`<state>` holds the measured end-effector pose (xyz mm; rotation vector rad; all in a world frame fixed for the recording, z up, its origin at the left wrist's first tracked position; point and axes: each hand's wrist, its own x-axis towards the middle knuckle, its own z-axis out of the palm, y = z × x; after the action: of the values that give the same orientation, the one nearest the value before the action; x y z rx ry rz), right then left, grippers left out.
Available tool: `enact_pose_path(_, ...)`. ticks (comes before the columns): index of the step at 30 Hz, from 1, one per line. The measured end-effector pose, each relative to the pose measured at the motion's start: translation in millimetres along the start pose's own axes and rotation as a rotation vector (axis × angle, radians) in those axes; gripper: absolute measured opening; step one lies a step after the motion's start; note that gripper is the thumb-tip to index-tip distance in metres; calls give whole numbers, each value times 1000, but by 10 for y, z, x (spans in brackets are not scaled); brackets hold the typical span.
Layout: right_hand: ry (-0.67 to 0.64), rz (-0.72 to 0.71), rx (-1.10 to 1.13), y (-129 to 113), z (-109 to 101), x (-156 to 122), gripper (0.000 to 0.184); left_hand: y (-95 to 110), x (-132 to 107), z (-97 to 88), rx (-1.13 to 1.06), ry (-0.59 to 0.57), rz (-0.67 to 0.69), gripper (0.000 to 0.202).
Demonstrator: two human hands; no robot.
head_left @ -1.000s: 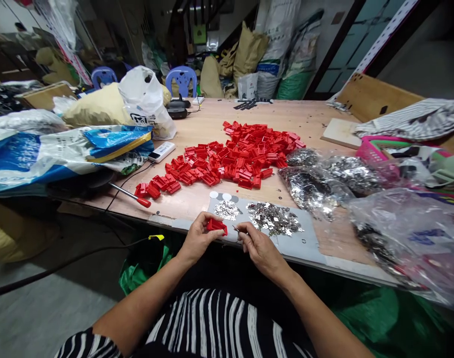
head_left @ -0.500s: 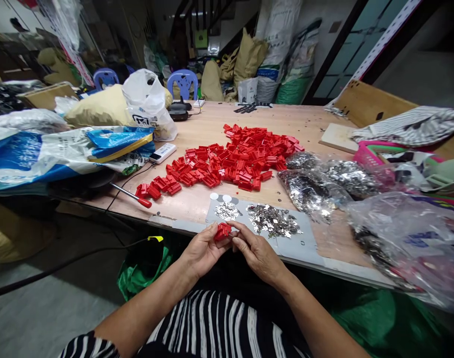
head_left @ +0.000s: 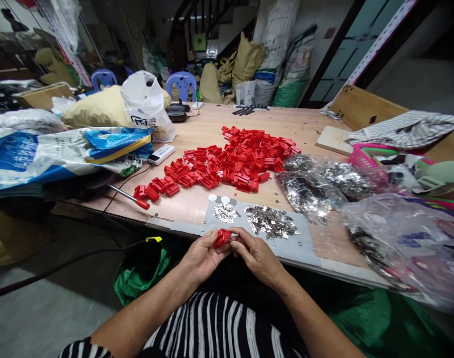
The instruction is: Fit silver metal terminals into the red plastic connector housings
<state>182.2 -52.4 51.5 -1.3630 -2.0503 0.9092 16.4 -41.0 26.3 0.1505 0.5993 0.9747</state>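
Between my hands, just off the table's front edge, is a small red plastic housing (head_left: 222,237). My left hand (head_left: 204,256) is closed on it, thumb on its left side and fingers underneath. The fingertips of my right hand (head_left: 254,253) are pinched at the housing's right side, around a thin metal piece too small to name. Beyond them, a grey mat (head_left: 305,241) bears a heap of tiny silvery parts (head_left: 225,213) and a larger heap of metal pieces (head_left: 271,222). A broad pile of red housings (head_left: 241,154) like the held one spreads over the table behind.
Plastic bags of metal parts (head_left: 305,191) and a pink basket (head_left: 357,158) crowd the right side. At the left lie a screwdriver with a red handle (head_left: 141,203), a white power strip or device (head_left: 161,154) and large sacks (head_left: 58,154). A green bag (head_left: 128,283) hangs below the edge.
The view has shifted slightly. Both hands keep the red housing in nearly the same place, with only a small shift of the fingers.
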Motion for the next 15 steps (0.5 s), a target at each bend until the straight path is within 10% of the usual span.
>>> enact_pose_path(15, 231, -40, -157, 77, 176, 170, 29, 49, -21, -10, 61, 46, 32, 16)
